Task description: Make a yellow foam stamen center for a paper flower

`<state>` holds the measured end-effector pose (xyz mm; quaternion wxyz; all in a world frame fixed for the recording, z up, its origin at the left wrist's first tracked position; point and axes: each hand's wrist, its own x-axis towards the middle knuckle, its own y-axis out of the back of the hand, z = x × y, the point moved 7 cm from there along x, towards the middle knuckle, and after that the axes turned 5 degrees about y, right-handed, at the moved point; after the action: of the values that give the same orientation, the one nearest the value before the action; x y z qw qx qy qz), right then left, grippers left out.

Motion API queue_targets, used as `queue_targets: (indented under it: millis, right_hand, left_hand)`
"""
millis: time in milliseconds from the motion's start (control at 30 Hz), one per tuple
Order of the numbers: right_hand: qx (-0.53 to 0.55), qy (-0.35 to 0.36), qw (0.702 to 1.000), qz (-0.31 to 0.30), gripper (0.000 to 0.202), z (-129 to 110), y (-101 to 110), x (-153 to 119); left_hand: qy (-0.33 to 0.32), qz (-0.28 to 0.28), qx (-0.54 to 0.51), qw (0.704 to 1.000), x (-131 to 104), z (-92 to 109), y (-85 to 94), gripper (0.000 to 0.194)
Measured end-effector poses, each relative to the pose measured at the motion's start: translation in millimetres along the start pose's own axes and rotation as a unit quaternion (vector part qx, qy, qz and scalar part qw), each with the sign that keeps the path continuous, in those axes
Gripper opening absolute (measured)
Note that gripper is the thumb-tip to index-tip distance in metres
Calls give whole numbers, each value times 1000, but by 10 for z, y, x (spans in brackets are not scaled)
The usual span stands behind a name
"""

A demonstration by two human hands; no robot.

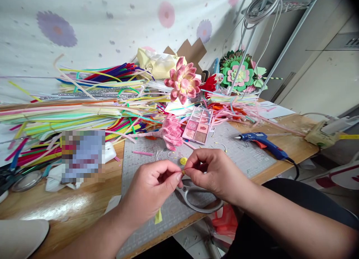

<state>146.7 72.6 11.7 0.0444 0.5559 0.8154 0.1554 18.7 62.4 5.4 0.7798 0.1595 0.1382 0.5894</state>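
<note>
My left hand [154,184] and my right hand [214,173] meet over the grey cutting mat [246,158], thumbs and forefingers pinched together. Between the fingertips is a small yellow piece [183,172], mostly covered, its kind unclear. Just behind it a yellow round coil [183,161] lies on the mat. Below my right hand rests a pair of scissors [185,193] with grey handles, its blades hidden. A yellow-green strip [158,216] shows under my left wrist; I cannot tell whether it is held. Beyond the hands lies a pink fuzzy flower [171,132] beside a makeup palette [193,126].
A blue glue gun [263,142] lies at the right, near a power strip [321,133]. Bundles of coloured pipe cleaners [84,113] fill the back left. A pink-and-yellow flower [183,81] stands behind the palette. Green paper-like flowers [238,74] sit by a metal stand.
</note>
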Motion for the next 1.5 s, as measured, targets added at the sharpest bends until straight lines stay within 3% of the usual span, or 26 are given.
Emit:
queue_targets:
  millis: [333, 467, 700, 867, 1033, 1367, 1500]
  right_hand:
    - [152, -66, 985, -42, 14, 125, -50, -11]
    - [152, -86, 983, -60, 18, 144, -58, -35]
    - [95, -46, 989, -99, 7, 81, -34, -33]
    - [59, -38, 994, -81, 4, 58, -10, -26]
    - [98, -75, 990, -66, 18, 129, -51, -26]
    - [260, -75, 959, -83, 36, 139, -78, -19]
    - [204, -64, 973, -88, 29, 117, -52, -34]
  left_hand:
    - [14, -36, -33, 999, -20, 1, -42, 14]
    - [23, -47, -44, 998, -22, -12, -53, 14]
    - [43, -45, -47, 997, -8, -39, -55, 15]
    - [44, -44, -49, 997, -9, -32, -57, 15]
    - [41, -47, -42, 997, -5, -29, -64, 14]
    - [43, -44, -82, 995, -5, 2, -51, 15]
    - [40, -41, -74, 996, 1, -1, -47, 17]
